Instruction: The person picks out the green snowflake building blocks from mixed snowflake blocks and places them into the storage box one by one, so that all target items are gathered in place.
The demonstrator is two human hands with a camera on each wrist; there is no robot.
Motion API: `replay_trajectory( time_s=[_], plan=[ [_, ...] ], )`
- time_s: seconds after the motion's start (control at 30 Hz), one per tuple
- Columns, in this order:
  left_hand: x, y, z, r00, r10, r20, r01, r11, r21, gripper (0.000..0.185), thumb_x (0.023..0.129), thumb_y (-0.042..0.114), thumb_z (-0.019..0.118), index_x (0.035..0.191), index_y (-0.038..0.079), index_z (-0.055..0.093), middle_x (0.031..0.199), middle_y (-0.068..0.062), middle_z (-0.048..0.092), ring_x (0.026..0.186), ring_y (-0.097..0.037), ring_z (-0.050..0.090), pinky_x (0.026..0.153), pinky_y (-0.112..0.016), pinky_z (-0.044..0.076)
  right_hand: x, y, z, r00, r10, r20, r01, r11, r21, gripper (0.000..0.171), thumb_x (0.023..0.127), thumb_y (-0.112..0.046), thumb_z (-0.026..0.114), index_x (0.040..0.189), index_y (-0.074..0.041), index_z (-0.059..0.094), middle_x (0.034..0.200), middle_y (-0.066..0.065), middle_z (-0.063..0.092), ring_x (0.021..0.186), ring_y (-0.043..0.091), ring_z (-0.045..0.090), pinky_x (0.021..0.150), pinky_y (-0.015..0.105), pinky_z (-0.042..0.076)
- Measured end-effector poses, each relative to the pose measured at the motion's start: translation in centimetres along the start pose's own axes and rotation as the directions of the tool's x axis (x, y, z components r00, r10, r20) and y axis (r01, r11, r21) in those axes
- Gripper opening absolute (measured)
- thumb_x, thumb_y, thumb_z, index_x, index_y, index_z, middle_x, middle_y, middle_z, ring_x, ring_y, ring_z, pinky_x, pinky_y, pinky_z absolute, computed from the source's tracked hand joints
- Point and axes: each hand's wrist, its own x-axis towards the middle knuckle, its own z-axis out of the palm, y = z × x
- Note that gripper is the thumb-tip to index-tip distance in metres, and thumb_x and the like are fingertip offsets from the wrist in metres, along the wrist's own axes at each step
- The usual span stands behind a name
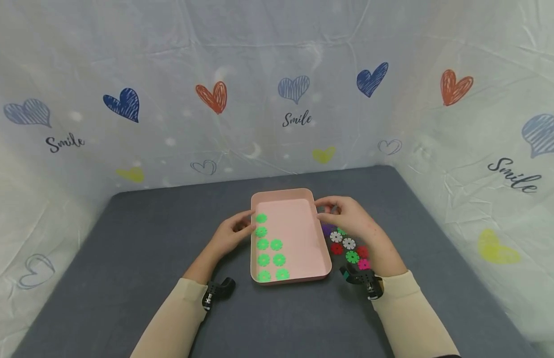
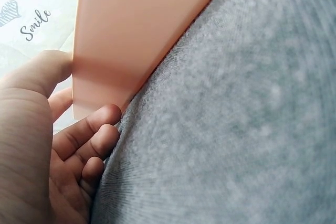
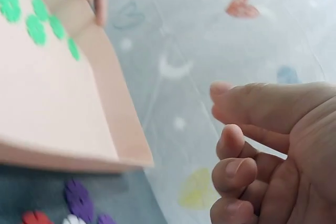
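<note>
A shallow pink tray [image 1: 292, 223] lies on the table between the two hands in the head view. Inside, along its left side, are several green flower-shaped plastic discs [image 1: 279, 259], set in two columns. The left hand [image 1: 230, 231] is at the tray's left wall; in the left wrist view its thumb touches the wall's edge and its other fingers are loosely bent beside it. By the tray's upper right edge is the right hand [image 1: 348, 216]. The right wrist view shows its fingers [image 3: 231, 174] loosely curled, holding nothing and apart from the tray.
Loose discs in white [image 1: 349, 243], red [image 1: 336, 248], purple, green and pink lie on the dark grey tabletop [image 1: 169, 233], right of the tray and partly under the right forearm. A pale curtain [image 1: 254, 49] with printed hearts borders the table behind and at the sides.
</note>
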Motion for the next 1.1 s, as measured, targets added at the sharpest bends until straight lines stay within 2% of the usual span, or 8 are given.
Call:
replay_trajectory(
  time_s=[0.23, 0.37, 0.5, 0.73, 0.93, 1.0, 1.1],
  plan=[
    [0.0, 0.0, 0.1, 1.0, -0.003, -0.012, 0.003, 1.0, -0.011, 0.056, 0.1, 0.037, 0.07, 0.149, 0.016, 0.056, 0.108, -0.006, 0.067, 0.086, -0.02, 0.061, 0.075, -0.04, 0.048, 0.0, 3.1, -1.9, 0.995, 0.095, 0.025, -0.093, 0.993, -0.069, 0.038, 0.099, -0.021, 0.07, 0.132, -0.003, 0.067, 0.083, 0.006, 0.052, 0.07, 0.021, 0.047, 0.065, 0.037, 0.04],
    [0.0, -0.1, 0.2, 1.0, -0.001, -0.011, 0.001, 1.0, -0.006, 0.055, 0.1, 0.034, 0.071, 0.149, 0.015, 0.056, 0.108, -0.006, 0.067, 0.086, -0.02, 0.061, 0.075, -0.039, 0.048, 0.0, 5.2, -2.0, 0.985, 0.163, 0.051, -0.157, 0.981, -0.116, 0.034, 0.098, -0.015, 0.07, 0.127, 0.002, 0.069, 0.074, 0.004, 0.048, 0.064, 0.019, 0.042, 0.064, 0.036, 0.038],
    [0.0, -0.2, 0.3, 1.0, -0.002, -0.009, 0.002, 1.0, -0.007, 0.054, 0.1, 0.032, 0.071, 0.149, 0.015, 0.056, 0.108, -0.006, 0.068, 0.086, -0.019, 0.062, 0.075, -0.039, 0.048, -0.1, 6.7, -1.9, 0.976, 0.199, 0.092, -0.185, 0.973, -0.141, 0.03, 0.094, -0.01, 0.073, 0.121, 0.004, 0.068, 0.069, 0.003, 0.043, 0.061, 0.017, 0.037, 0.063, 0.036, 0.036],
    [0.2, 0.0, 0.0, 1.0, 0.001, -0.005, -0.001, 1.0, -0.005, 0.055, 0.1, 0.034, 0.071, 0.149, 0.015, 0.056, 0.109, -0.006, 0.067, 0.088, -0.02, 0.062, 0.075, -0.039, 0.048, 0.2, 7.0, -1.5, 0.962, 0.264, 0.076, -0.238, 0.938, -0.251, 0.031, 0.092, -0.014, 0.078, 0.116, 0.003, 0.066, 0.076, 0.006, 0.05, 0.066, 0.02, 0.045, 0.063, 0.036, 0.039],
    [0.1, 0.0, 0.0, 1.0, -0.004, -0.012, 0.003, 1.0, -0.002, 0.054, 0.1, 0.034, 0.07, 0.149, 0.016, 0.056, 0.108, -0.005, 0.068, 0.086, -0.02, 0.062, 0.074, -0.039, 0.048, 0.1, 6.9, -1.6, 0.955, 0.296, -0.013, -0.288, 0.915, -0.283, 0.023, 0.092, -0.017, 0.078, 0.092, -0.004, 0.059, 0.081, 0.009, 0.054, 0.068, 0.023, 0.052, 0.061, 0.036, 0.042],
    [0.1, -0.1, 0.1, 1.0, -0.011, -0.012, 0.011, 1.0, -0.001, 0.055, 0.1, 0.035, 0.071, 0.149, 0.016, 0.056, 0.108, -0.005, 0.068, 0.086, -0.019, 0.062, 0.074, -0.039, 0.048, 0.1, 6.8, -1.7, 0.954, 0.296, -0.035, -0.295, 0.917, -0.267, 0.022, 0.093, -0.016, 0.076, 0.09, -0.005, 0.057, 0.079, 0.008, 0.054, 0.064, 0.022, 0.054, 0.059, 0.035, 0.043],
    [0.0, -0.2, 0.1, 1.0, -0.016, -0.008, 0.016, 1.0, 0.0, 0.056, 0.1, 0.037, 0.07, 0.15, 0.017, 0.056, 0.108, -0.005, 0.068, 0.087, -0.019, 0.062, 0.074, -0.038, 0.049, 0.0, 6.2, -2.2, 0.964, 0.262, -0.035, -0.263, 0.941, -0.211, 0.018, 0.096, -0.015, 0.072, 0.098, -0.004, 0.058, 0.078, 0.008, 0.057, 0.061, 0.023, 0.059, 0.059, 0.034, 0.047]
  ],
)
